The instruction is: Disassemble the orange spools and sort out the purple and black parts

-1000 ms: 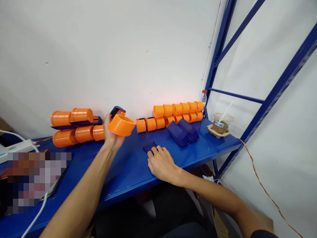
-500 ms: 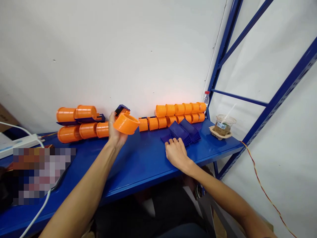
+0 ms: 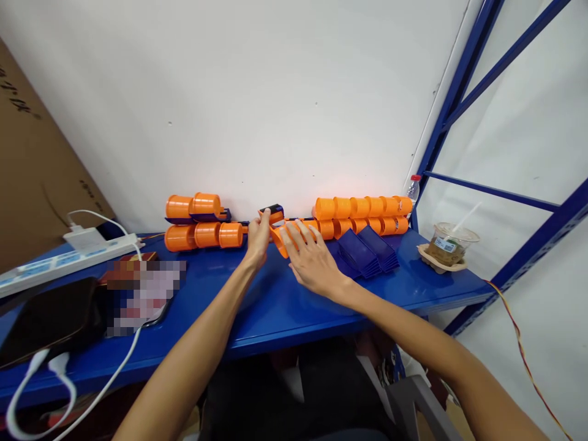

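Note:
My left hand [image 3: 260, 239] grips an orange plastic cup [image 3: 278, 242] with a dark blue piece [image 3: 272, 209] at its upper end. Over the same cup lies my right hand [image 3: 313, 260], its fingers spread and touching the orange side; they hide much of it. Fanned stacks of flat dark blue plates [image 3: 362, 252] rest on the blue table [image 3: 285, 312], just right of my right hand. Behind both hands, along the wall, runs a row of orange cups [image 3: 326, 229], partly covered by my fingers.
More orange cups [image 3: 206, 203] are stacked in two layers at the left. A drink cup [image 3: 448, 245] in a cardboard holder stands at the right, near a bottle [image 3: 414, 187]. A power strip [image 3: 78, 257], white cables, and a black device [image 3: 50, 318] occupy the left end.
My right hand has left the blue plates and moved left onto the orange cup. The left hand still holds that cup, now turned and farther back. The view has shifted left.

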`<state>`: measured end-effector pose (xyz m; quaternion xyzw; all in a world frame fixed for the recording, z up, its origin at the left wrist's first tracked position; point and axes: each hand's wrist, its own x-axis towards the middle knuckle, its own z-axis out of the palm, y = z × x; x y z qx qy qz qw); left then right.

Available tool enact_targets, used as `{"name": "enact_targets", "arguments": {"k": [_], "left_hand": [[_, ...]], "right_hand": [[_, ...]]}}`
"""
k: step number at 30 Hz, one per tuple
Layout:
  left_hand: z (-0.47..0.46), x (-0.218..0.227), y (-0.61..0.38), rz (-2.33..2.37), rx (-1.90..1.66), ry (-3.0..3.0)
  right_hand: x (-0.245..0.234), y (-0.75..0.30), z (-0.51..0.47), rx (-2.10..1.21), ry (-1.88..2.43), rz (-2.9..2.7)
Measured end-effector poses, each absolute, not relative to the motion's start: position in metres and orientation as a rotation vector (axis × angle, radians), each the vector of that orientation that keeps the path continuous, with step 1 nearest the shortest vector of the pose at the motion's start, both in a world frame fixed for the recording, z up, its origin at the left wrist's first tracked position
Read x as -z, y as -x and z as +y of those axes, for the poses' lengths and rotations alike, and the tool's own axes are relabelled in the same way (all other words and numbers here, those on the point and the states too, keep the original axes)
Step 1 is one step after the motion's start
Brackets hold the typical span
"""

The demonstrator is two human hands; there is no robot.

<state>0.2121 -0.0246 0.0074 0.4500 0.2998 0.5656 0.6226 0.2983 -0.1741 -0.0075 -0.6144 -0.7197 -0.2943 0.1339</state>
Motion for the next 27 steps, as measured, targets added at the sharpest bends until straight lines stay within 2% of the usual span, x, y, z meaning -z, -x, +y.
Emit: {"name": "enact_targets", "arguments": {"k": [3, 7, 13, 17, 27], "left_hand": [[-0.021, -0.002, -0.21, 0.642, -1.205, -1.109], [-0.015, -0.001, -0.206, 0.673, -1.165, -1.091], [-0.005, -0.005, -0.211, 0.767, -1.36, -1.057], [-0.006, -0.006, -0.212, 0.745, -1.401, -1.085], [-0.005, -0.001, -0.212, 0.757, -1.438, -1.235]], "right_hand": [[-0.006, -0.301, -0.151, 0.896, 1.748, -2.165], [-0.049, -0.32, -0.127, 0.831, 1.818, -2.18], [-0.112, -0.371, -0.081, 0.43, 2.289, -2.082], [-0.116, -0.39, -0.061, 0.255, 2.411, -2.096], [-0.096, -0.396, -0.046, 0.309, 2.439, -2.124]]}}
